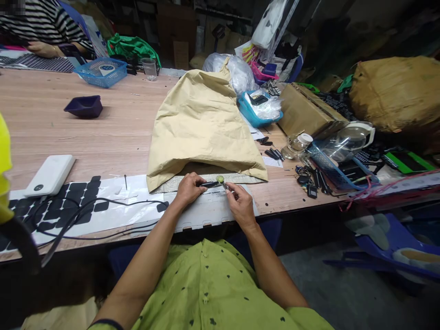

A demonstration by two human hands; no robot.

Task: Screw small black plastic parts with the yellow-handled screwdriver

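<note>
My left hand [189,189] is closed, with thumb and fingers pinching a slim black piece [210,184]; its exact kind is too small to make out. My right hand [239,202] is closed on a small tool with a round yellow-green head [220,178], which meets or nearly meets the right end of the black piece. Both hands are just above a white board [206,213] at the table's front edge. Right behind them lies a large beige cloth bag [202,123], its mouth toward me and slightly raised over a grey speckled sheet [170,184].
On the left are a white power bank [51,175], black cables [113,200] and a sheet of black pads [79,199]. A dark tray [84,107] and blue basket [103,73] stand farther back. Jars, baskets and a cardboard box [305,110] crowd the right. A person's hand [43,49] shows far left.
</note>
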